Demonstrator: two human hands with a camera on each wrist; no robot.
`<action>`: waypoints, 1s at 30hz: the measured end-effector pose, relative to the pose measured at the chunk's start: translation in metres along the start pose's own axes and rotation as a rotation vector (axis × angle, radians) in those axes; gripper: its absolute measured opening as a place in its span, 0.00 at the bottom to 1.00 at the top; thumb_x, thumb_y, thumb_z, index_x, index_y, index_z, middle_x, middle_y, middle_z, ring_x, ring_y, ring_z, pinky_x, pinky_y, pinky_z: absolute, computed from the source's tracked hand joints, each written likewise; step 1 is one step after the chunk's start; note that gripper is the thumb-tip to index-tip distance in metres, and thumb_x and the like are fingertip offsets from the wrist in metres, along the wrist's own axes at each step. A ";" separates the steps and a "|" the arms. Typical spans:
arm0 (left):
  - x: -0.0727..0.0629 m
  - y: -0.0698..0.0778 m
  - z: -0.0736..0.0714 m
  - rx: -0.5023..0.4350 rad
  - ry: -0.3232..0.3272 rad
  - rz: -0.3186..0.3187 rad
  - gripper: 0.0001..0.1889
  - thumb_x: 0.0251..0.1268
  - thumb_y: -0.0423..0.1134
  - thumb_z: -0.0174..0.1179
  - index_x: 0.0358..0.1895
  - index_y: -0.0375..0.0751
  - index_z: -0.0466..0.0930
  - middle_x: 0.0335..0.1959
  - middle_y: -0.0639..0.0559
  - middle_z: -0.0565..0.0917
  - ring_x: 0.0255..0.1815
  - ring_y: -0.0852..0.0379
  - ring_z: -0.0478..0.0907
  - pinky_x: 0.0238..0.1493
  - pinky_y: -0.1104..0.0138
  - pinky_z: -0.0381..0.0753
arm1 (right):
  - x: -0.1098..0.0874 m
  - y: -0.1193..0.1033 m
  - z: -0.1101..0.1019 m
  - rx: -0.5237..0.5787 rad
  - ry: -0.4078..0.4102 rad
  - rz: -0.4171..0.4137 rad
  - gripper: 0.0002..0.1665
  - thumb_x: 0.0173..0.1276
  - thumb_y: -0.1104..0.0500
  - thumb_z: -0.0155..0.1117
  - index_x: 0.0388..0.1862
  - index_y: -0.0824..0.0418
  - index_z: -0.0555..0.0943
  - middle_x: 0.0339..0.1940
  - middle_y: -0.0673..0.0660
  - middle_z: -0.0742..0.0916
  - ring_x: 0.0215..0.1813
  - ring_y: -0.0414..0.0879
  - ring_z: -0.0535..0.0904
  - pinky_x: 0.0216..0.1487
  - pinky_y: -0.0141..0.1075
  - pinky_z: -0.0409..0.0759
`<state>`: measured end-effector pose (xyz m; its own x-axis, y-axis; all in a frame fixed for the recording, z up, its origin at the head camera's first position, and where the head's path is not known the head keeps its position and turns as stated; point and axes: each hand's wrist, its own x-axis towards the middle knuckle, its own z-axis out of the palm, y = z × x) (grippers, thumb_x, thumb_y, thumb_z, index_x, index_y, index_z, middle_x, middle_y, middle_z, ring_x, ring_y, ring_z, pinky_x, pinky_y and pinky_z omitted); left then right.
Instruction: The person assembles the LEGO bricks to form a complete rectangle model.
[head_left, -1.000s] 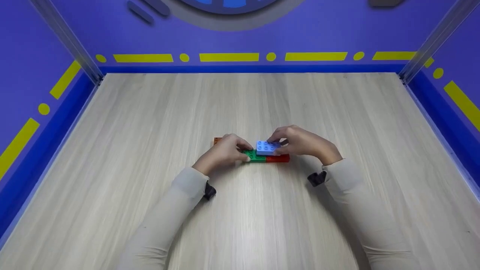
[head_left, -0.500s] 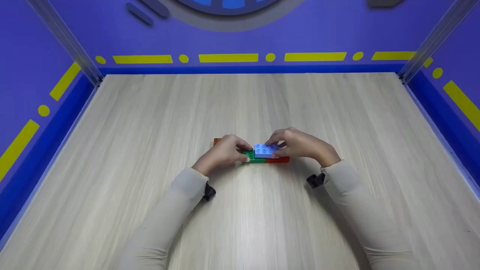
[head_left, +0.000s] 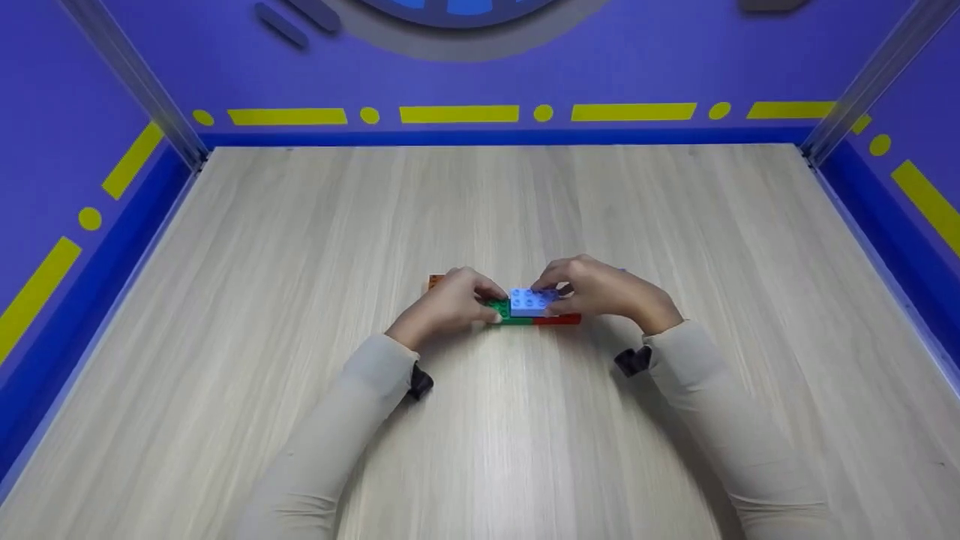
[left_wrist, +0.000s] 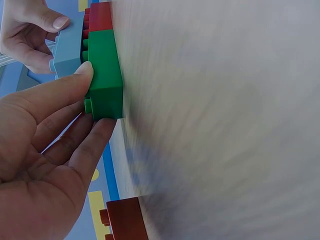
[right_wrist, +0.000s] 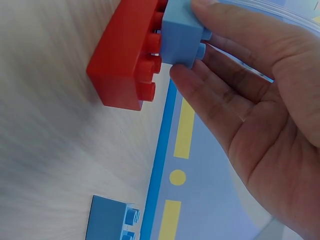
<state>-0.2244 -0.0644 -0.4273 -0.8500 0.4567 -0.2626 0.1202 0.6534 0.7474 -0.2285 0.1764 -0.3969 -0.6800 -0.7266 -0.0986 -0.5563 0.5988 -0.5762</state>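
A green toy building brick (left_wrist: 106,65) lies on the table, end to end with a red brick (right_wrist: 122,55). My left hand (head_left: 450,301) grips the green brick at its left end, thumb on the near side and fingers beyond. Between thumb and fingers, my right hand (head_left: 604,289) pinches a light blue brick (head_left: 527,301) by its right part. That blue brick lies across the studs of the green and red bricks, over their seam. Some red studs show in a narrow gap beneath it in the right wrist view. Both hands partly cover the bricks.
An orange-brown brick (left_wrist: 125,220) lies beyond the left hand, mostly hidden in the head view. Another blue brick (right_wrist: 106,218) is on the table past the right hand. Purple-blue walls (head_left: 480,82) with yellow marks enclose the wooden tabletop (head_left: 480,450).
The right hand has brought the light blue brick slightly nearer to the body and down onto the green and red bricks. The left hand stays where it was.
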 end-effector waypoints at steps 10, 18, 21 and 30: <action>0.007 0.003 -0.010 0.004 -0.011 0.004 0.17 0.55 0.34 0.69 0.51 0.42 0.85 0.50 0.52 0.85 0.54 0.58 0.78 0.60 0.62 0.75 | 0.004 -0.002 -0.006 -0.047 0.032 -0.025 0.17 0.61 0.65 0.67 0.50 0.66 0.84 0.48 0.60 0.86 0.50 0.51 0.83 0.49 0.42 0.83; 0.007 0.004 -0.003 0.026 -0.026 0.024 0.17 0.57 0.34 0.68 0.51 0.42 0.85 0.51 0.51 0.85 0.55 0.56 0.78 0.58 0.62 0.76 | 0.001 -0.003 -0.004 -0.063 0.016 0.009 0.17 0.60 0.65 0.69 0.49 0.65 0.84 0.47 0.59 0.86 0.50 0.50 0.84 0.49 0.40 0.83; 0.002 0.000 0.003 0.031 -0.038 -0.009 0.17 0.57 0.34 0.68 0.51 0.43 0.85 0.51 0.52 0.85 0.55 0.57 0.79 0.59 0.62 0.76 | 0.001 -0.007 0.002 -0.077 -0.016 0.008 0.18 0.61 0.63 0.69 0.50 0.64 0.84 0.47 0.58 0.86 0.51 0.49 0.83 0.49 0.40 0.82; 0.003 0.005 -0.003 0.047 -0.038 -0.015 0.17 0.55 0.33 0.69 0.50 0.43 0.85 0.49 0.53 0.86 0.57 0.55 0.75 0.61 0.61 0.73 | 0.003 -0.016 0.002 -0.115 0.006 0.048 0.17 0.61 0.63 0.69 0.49 0.64 0.85 0.45 0.57 0.86 0.49 0.48 0.83 0.50 0.40 0.82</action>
<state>-0.2281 -0.0611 -0.4224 -0.8316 0.4692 -0.2972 0.1325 0.6873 0.7142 -0.2204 0.1643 -0.3897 -0.7096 -0.6945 -0.1186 -0.5741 0.6676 -0.4741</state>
